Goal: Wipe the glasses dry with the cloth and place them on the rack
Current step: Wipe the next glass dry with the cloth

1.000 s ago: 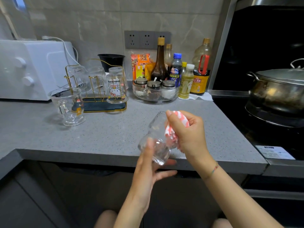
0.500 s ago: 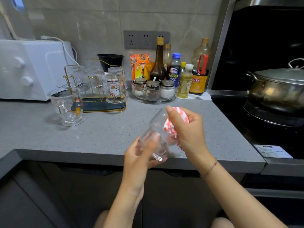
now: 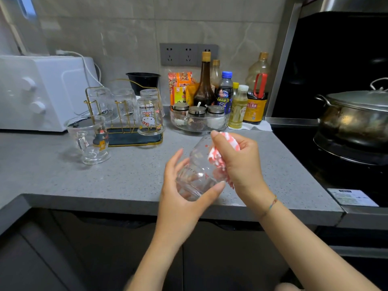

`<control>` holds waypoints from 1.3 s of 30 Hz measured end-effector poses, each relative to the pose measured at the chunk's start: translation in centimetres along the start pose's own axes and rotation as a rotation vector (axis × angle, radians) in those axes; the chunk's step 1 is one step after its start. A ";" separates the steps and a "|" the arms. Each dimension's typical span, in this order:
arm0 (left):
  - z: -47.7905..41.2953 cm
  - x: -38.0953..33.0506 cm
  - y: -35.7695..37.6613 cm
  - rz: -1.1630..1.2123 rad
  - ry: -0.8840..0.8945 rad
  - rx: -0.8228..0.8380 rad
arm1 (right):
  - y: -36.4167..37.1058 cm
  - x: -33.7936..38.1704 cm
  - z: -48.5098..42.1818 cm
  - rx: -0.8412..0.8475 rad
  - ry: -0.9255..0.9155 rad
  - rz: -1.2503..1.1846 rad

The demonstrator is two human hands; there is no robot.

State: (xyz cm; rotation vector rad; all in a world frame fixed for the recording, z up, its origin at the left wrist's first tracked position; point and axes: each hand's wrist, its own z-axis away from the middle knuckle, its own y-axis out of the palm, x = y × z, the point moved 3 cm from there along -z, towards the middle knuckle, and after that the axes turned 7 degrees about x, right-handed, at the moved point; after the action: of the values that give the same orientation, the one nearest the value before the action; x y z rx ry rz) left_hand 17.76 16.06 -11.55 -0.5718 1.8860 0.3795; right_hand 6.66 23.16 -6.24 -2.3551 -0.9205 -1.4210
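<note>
Grey worktop (image 3: 126,175) below, and your glass (image 3: 197,171) is so clear its rim is hard to make out. Your left hand (image 3: 180,198) wraps its near end, your right hand (image 3: 241,164) clutches the cloth (image 3: 216,158), mostly buried in your palm, against its side. Rack (image 3: 130,137) sits back left, well apart from it.

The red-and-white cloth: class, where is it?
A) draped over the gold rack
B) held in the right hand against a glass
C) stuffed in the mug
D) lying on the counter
B: the right hand grips the cloth against the glass, which the left hand holds.
</note>
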 end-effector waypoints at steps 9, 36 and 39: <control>-1.0 0.0 -1.3 0.252 -0.126 0.005 | 1.4 -0.5 -0.3 0.018 -0.011 -0.040; -2.3 0.9 -2.5 0.330 -0.160 0.074 | 2.5 -1.7 -1.3 0.021 -0.013 -0.065; -1.9 0.5 -2.0 0.788 -0.442 0.162 | 2.7 -1.1 -1.0 0.083 -0.111 -0.049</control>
State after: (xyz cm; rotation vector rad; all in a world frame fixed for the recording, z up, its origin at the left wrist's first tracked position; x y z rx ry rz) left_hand 17.28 13.32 -11.33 0.3737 1.6163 0.7775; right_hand 7.29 20.08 -6.41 -2.3852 -1.0522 -1.2546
